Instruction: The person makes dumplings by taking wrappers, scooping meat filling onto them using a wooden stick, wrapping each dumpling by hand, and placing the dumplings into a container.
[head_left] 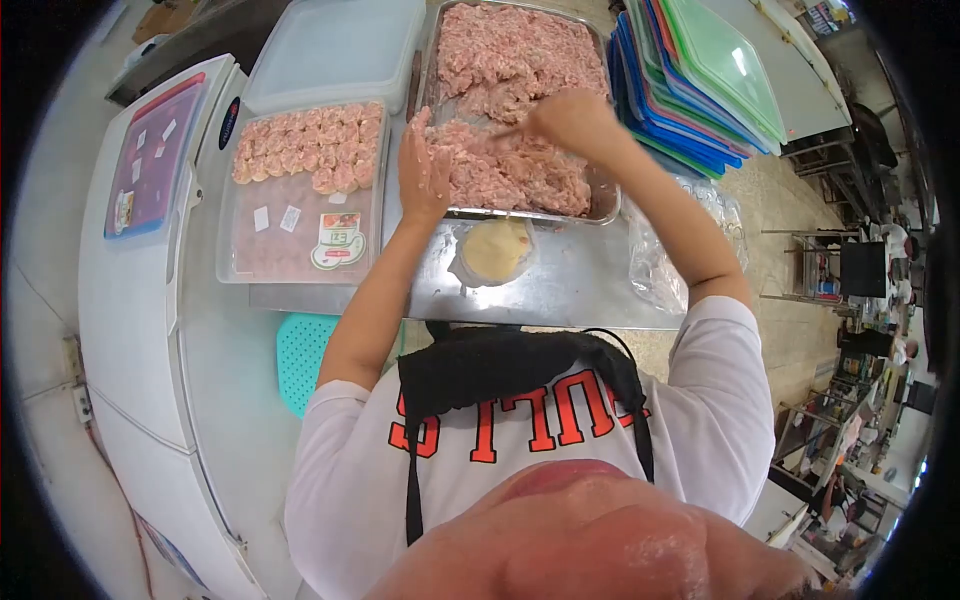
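A metal tray (612, 205) full of pink minced meat (510, 60) sits on a steel table (560, 285). My left hand (424, 168) is held flat with the fingers spread at the tray's near left corner, touching the meat's edge. I cannot tell whether anything lies in its palm. My right hand (572, 120) is closed around a thin pale utensil (508, 130) whose tip is in the meat. A stack of round yellowish wrappers (495, 250) lies in front of the tray, between my arms.
Left of the tray, a clear plastic box (262, 255) holds rows of shaped pink dumplings (308, 148), with a lidded box (335, 50) behind it. Stacked coloured lids (700, 80) lie to the right. A white chest freezer (130, 300), a teal stool (303, 355) and a plastic bag (655, 262) stand nearby.
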